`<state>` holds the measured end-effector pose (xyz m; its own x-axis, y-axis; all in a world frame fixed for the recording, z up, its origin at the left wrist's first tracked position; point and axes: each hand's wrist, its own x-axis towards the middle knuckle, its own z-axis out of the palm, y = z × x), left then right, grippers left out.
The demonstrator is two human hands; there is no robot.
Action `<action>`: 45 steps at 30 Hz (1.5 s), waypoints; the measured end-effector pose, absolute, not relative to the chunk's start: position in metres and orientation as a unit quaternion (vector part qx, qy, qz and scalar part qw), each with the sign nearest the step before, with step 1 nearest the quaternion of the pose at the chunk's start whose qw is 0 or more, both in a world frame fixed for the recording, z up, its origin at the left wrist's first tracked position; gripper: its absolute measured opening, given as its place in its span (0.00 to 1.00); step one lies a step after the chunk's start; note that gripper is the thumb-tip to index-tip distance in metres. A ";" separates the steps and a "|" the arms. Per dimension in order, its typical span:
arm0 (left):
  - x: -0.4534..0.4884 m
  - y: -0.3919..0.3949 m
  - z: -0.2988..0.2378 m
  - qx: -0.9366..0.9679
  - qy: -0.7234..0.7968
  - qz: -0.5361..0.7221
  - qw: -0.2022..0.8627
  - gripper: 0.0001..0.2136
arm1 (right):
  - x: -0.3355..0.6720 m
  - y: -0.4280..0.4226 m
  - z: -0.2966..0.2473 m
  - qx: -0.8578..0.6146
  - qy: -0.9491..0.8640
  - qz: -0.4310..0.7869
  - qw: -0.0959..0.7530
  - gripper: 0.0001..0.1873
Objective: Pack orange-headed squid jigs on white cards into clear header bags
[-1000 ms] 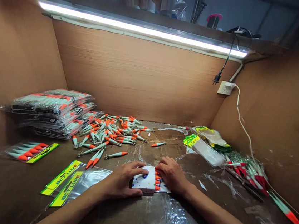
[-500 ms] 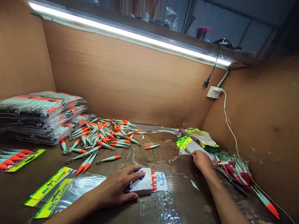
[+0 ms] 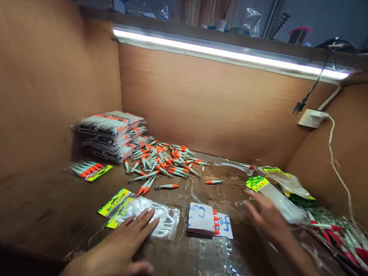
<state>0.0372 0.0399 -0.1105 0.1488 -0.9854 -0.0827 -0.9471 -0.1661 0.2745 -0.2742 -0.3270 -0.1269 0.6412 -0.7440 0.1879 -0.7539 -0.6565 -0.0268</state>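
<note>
My left hand (image 3: 127, 242) lies with fingers stretched out at the near edge of two clear plastic bags (image 3: 161, 224) with yellow-green BCT LURE headers. To its right sits a small white holder (image 3: 200, 218) with blue writing, and orange tips of several squid lures (image 3: 216, 223) poke out of its right side. Blurred by motion, my right hand (image 3: 266, 216) hovers with its fingers apart and nothing seen in them. Just beyond it is a stack of clear header bags (image 3: 279, 200). A packed bag of lures (image 3: 89, 170) rests at the left.
Loose orange-tipped lures (image 3: 165, 158) form a pile at the back, beside stacked packs (image 3: 108, 133) of lures. Red-and-white lures (image 3: 351, 241) lie at the right wall. A black plug (image 3: 299, 106) hangs above, and a white cord (image 3: 336, 166) runs down from an outlet.
My left hand has left the white holder and moved onto the header bags at the left. My right hand has come off the bag stack, toward me. The view has swung left.
</note>
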 end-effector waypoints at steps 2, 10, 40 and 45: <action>0.023 0.067 -0.125 0.745 -0.655 -0.094 0.091 0.39 | -0.248 -0.274 -0.132 0.966 -0.249 0.062 0.034 0.42; 0.008 0.093 -0.150 0.616 -0.772 0.043 0.152 0.20 | -0.211 -0.205 -0.131 0.987 -0.160 0.009 -0.020 0.41; 0.043 -0.110 -0.098 0.661 -0.709 -0.206 0.136 0.22 | -0.290 -0.241 -0.159 0.933 -0.351 -0.017 -0.084 0.44; 0.041 -0.111 -0.102 0.690 -0.655 -0.250 0.183 0.19 | -0.308 -0.253 -0.163 0.930 -0.360 -0.005 -0.074 0.45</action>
